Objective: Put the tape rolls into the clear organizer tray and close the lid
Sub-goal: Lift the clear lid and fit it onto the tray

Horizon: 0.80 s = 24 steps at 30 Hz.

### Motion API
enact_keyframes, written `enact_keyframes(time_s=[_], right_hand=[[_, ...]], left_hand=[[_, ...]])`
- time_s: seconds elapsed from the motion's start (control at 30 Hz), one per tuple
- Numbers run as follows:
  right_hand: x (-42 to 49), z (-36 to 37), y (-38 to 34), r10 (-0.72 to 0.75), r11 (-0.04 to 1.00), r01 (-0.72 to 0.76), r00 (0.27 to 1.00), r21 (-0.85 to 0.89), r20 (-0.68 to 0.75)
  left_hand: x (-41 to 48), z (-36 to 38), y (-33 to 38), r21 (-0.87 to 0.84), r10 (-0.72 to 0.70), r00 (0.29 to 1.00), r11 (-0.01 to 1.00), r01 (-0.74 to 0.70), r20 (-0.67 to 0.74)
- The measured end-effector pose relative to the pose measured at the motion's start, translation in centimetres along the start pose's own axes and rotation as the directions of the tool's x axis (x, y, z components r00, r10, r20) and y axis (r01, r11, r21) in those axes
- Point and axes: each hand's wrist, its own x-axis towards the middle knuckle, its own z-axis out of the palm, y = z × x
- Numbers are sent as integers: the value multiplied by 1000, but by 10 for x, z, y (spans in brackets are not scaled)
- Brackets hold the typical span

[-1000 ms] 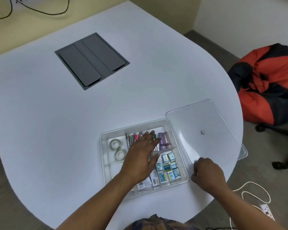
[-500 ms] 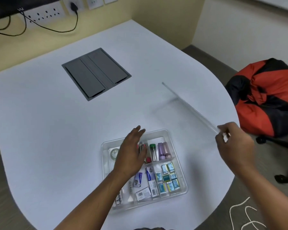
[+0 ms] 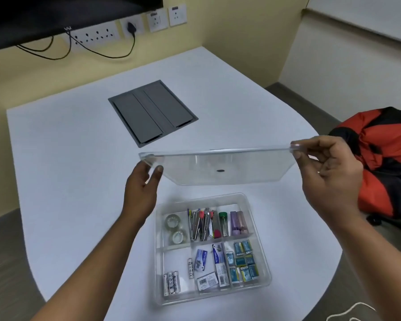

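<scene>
The clear organizer tray stands open on the white table near its front edge. Two clear tape rolls lie in its back left compartment. The clear lid hangs in the air above and behind the tray, nearly flat, tilted a little toward me. My left hand pinches the lid's left corner. My right hand grips its right corner.
Other tray compartments hold batteries, small boxes, clips and tubes. A grey cable hatch is set into the table behind. An orange and black jacket lies on a chair at the right. Wall sockets and cables sit at the back.
My right hand lifted the lid off the table and swung it over toward the tray. My left hand left the tray and took the lid's left corner.
</scene>
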Motion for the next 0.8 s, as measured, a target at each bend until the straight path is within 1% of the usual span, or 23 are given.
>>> enact_keyframes(time_s=[0.03,0.1,0.17,0.2,0.27,0.33,0.37,0.43,0.5,0.57,0.63,0.73,0.8], right_hand=[[3,4,-3,-5,1000,5,1000,26,-5],[8,11,-5,-6,997,8,1000,81,-25],[10,17,1,38,990,-34,999,138,-24],[9,22,7,92,982,-91,996,163,-1],[2,32,21,268,939,-279,960,200,81],[-16,42,34,428,871,-464,878,159,214],[-27,47,39,471,854,-511,838,95,274],[-51,51,47,527,831,-555,777,-19,343],[-69,53,54,583,797,-600,735,-70,346],[-82,53,58,624,768,-634,711,-90,325],[-90,53,60,645,756,-644,703,-115,299],[-99,52,66,654,756,-627,709,-190,264],[-105,51,70,671,742,-626,695,-239,260]], left_hand=[[-3,-4,1,-83,-2,1000,997,1,-7],[-9,-9,0,-236,-24,997,972,7,-68],[-14,-14,-3,-317,-54,990,948,9,-134],[-17,-16,-5,-356,-73,986,934,16,-148],[-20,-17,-9,-466,-147,979,882,66,-140],[-24,-19,-15,-531,-228,966,837,131,-121],[-26,-20,-17,-543,-255,961,825,159,-107],[-31,-21,-24,-542,-288,954,816,200,-81],[-36,-24,-32,-545,-319,945,806,232,-70],[-40,-26,-40,-544,-339,939,799,255,-57],[-43,-25,-48,-519,-331,942,815,258,-50],[-51,-20,-58,-419,-328,943,865,276,-55],[-57,-17,-68,-235,-319,945,926,294,-72]])
